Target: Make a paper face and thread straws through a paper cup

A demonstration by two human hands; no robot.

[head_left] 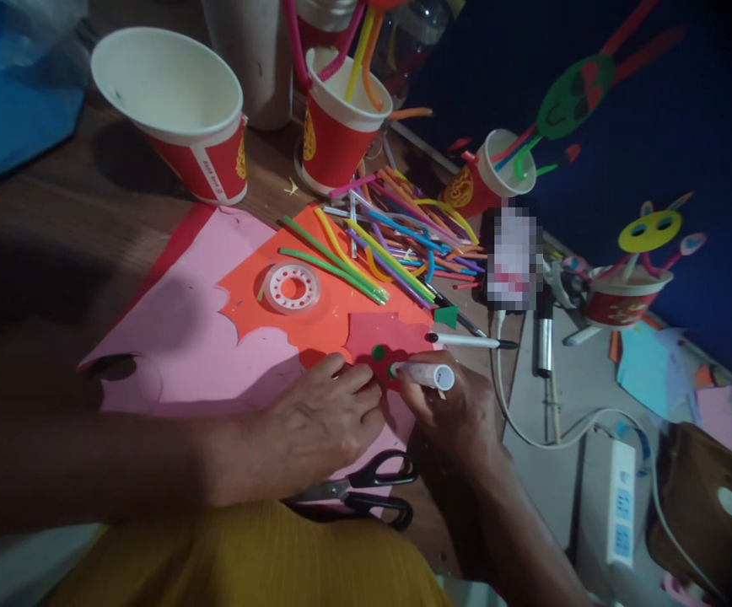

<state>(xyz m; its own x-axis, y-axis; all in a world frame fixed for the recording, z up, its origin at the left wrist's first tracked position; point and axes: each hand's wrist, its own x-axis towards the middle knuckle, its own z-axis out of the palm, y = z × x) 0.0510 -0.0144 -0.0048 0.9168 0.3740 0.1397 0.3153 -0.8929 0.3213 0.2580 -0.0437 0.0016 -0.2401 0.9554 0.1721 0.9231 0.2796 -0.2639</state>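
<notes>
My right hand [458, 409] grips a white marker [433, 375], its tip end down at a small green round spot on a piece of red paper [372, 329]. Another green dot [377, 352] lies on the same paper, just up and to the left. My left hand [334, 413] rests at the lower left of the red paper, fingers bent together and pressing its edge. Beneath are orange foam paper [265, 324] and a pink sheet [201, 312] with scalloped cuts. Black-handled scissors [366, 489] lie close below my left hand.
A clear tape roll [292, 288] sits on the orange sheet. Colourful straws [404, 219] are piled behind it. Red paper cups [341, 139] stand at the back, some holding straws. A white-and-black pen [470, 341], a phone [511, 257] with cable and a power strip [622, 506] are on the right.
</notes>
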